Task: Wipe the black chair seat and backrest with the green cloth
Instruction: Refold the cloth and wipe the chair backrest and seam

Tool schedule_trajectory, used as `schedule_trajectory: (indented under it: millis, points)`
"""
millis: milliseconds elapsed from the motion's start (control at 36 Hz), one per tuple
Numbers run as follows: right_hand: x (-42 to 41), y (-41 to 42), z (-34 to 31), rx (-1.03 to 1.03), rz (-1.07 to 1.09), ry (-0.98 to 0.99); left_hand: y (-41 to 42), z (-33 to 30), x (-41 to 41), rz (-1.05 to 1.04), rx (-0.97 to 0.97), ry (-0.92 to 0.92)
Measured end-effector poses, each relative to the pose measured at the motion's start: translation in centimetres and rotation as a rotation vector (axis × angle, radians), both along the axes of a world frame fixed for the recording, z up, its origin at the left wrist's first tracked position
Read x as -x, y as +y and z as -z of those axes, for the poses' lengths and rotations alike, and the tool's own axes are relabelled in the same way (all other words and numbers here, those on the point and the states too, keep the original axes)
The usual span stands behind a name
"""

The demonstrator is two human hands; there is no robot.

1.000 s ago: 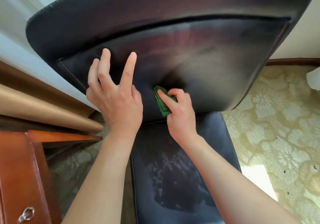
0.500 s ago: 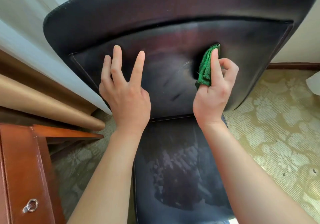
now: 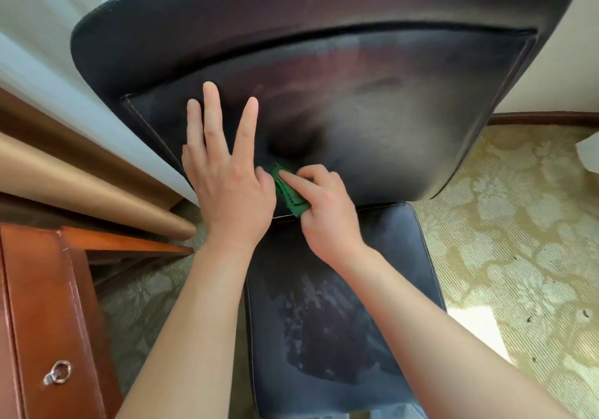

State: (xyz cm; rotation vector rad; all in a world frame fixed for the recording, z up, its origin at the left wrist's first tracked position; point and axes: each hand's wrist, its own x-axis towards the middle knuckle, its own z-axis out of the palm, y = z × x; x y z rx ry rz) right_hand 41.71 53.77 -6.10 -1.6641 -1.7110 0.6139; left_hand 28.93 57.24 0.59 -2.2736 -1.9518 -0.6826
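Backrest [image 3: 372, 120] of black leather chair mid-wipe: right hand [image 3: 327, 211] pinches folded green cloth [image 3: 290, 196] low; left hand [image 3: 227, 175] flat, fingers apart. Blotchy seat [image 3: 389, 243] likely needs more wiping.

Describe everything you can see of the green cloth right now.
The green cloth is a small, folded piece of soft, towel-like fabric, bunched into a compact pad with a layered edge showing. The right hand pinches it and presses it against the lower middle of the black backrest, just above the gap to the seat. Most of it is hidden under the fingers. The left hand lies flat beside it, nearly touching.
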Motion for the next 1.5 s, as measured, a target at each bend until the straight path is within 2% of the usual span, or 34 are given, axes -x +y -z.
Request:
schedule_trajectory:
  millis: [139, 278, 389, 528, 667, 862, 1084, 1140, 1278, 1417, 1501]
  points:
    - [-3.9, -3.6, 2.2, 0.157, 0.15, 0.131, -0.8, 0.8, -0.6, -0.045, -0.017, -0.092]
    - [-7.5, -5.8, 3.9, 0.261, 0.478, 0.255, -2.4, 3.7, -1.2, -0.097, 0.025, -0.213]
    - [-9.0, -5.7, 5.9, 0.253, 0.701, 0.356, -3.7, 6.8, -0.7, -0.148, 0.063, -0.281]
    - [-8.7, -4.3, 8.0, 0.167, 0.804, 0.414, -4.6, 10.3, 0.1, -0.27, 0.04, -0.431]
    - [-6.4, -2.6, 9.5, 0.093, 0.793, 0.506, -5.0, 13.4, 0.5, -0.386, 0.155, -0.694]
    - [-2.7, -0.2, 11.2, 0.066, 0.769, 0.575, -4.9, 14.7, 0.6, -0.402, 0.143, -0.725]
    - [1.3, -1.0, 10.0, 0.078, 0.24, 0.349, -4.5, 14.2, 1.6, -0.396, 0.149, -0.697]
    - [0.4, -1.7, 9.1, -0.045, 0.221, 0.274, -4.6, 13.9, 1.8, -0.393, 0.162, -0.7]
    - [-0.3, 0.0, 6.0, -0.333, 0.329, 0.208, -4.5, 13.0, 2.0, -0.429, 0.173, -0.69]
    - [2.7, 2.2, 5.5, -0.306, 0.361, 0.144, -4.6, 12.6, 2.9, -0.433, 0.214, -0.701]
    - [4.6, 2.0, 6.3, -0.245, 0.263, 0.048, -4.7, 12.4, 3.6, -0.428, 0.206, -0.726]
